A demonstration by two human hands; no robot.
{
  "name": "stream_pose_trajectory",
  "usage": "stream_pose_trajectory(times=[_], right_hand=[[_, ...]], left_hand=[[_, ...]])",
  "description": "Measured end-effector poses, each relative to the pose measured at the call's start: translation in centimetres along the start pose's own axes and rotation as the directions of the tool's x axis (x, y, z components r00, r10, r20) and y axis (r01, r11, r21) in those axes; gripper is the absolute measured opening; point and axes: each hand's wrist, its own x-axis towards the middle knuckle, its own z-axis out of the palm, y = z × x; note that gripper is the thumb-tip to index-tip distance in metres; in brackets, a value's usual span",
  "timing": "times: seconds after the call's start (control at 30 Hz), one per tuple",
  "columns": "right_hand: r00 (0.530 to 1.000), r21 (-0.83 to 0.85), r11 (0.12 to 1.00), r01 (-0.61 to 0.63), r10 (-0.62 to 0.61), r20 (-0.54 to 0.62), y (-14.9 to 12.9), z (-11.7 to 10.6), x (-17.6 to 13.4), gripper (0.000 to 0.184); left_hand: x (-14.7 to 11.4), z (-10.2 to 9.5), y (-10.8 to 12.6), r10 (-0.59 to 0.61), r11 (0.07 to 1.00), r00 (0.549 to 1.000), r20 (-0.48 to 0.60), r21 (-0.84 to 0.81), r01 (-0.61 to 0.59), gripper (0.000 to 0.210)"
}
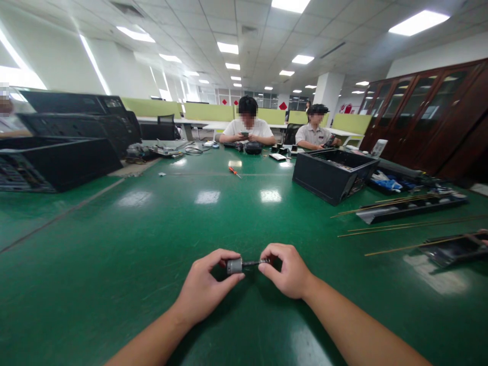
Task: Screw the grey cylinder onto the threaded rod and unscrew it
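Just above the green table (168, 223), a small metallic grey cylinder (235, 266) with a thin dark shaft lies level between my hands; whether it is a motor or some other part cannot be made out. My left hand (208, 282) pinches the cylinder between thumb and fingers at its left end. At the shaft's right end, the fingertips of my right hand (285, 269) are pressed together around it. The shaft's tip is partly hidden by those fingers.
An open black computer case (324, 175) stands right of centre; another case (76, 160) is at left. An orange screwdriver (233, 172) lies mid-table. Thin brass-coloured rods (404, 226) and dark metal channels (415, 207) lie at right. Two people sit across the table.
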Motion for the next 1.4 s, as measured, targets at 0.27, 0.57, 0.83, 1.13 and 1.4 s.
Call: stream_pose_trajectory(times=[0.27,0.57,0.83,1.13,1.4], right_hand=[[1.000,0.022,1.000,-0.012,0.012,-0.005,0.1,-0.1,0.0,0.006],[0.999,0.045,0.998,-0.036,0.037,-0.008,0.2,-0.2,0.2,0.007],[0.999,0.055,0.997,-0.047,0.048,-0.007,0.3,-0.2,0.2,0.006],[0.999,0.077,0.996,-0.040,0.042,-0.021,0.4,-0.7,0.2,0.007],[0.978,0.098,0.985,-0.143,0.156,-0.136,1.7,-0.4,0.7,0.012]], left_hand=[[0.1,-0.1,0.2,0.009,1.000,1.000,-0.013,0.005,-0.009,0.026],[0.1,-0.2,0.2,0.007,1.000,1.000,-0.014,0.006,-0.007,0.025],[0.1,-0.2,0.0,-0.007,1.000,1.000,-0.011,-0.001,0.007,0.026],[0.3,-0.2,0.3,-0.036,0.999,0.999,-0.009,-0.028,0.036,0.027],[0.5,0.0,-0.2,-0.153,0.975,0.987,-0.055,-0.173,0.141,0.039]])
